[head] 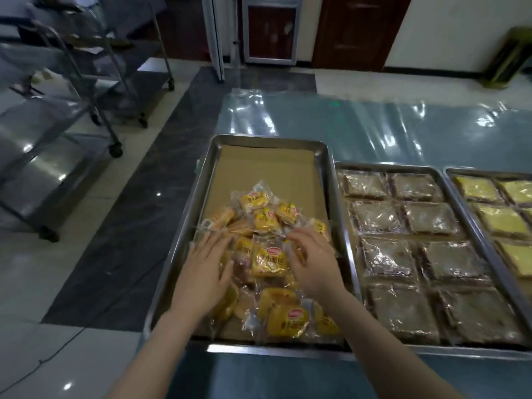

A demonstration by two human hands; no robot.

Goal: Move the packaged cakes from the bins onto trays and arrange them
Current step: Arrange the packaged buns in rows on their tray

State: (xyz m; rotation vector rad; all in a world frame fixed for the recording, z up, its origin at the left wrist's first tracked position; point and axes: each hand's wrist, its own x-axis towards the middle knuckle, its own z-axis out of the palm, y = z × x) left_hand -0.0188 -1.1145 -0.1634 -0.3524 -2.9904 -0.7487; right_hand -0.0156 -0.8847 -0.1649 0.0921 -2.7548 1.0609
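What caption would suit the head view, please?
Left hand and right hand sort heaped packaged cakes on a paper-lined tray beside two filled trays.

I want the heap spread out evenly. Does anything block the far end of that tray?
Nothing visible does: beyond the packaged cakes, the brown paper in the tray lies bare up to the far rim.
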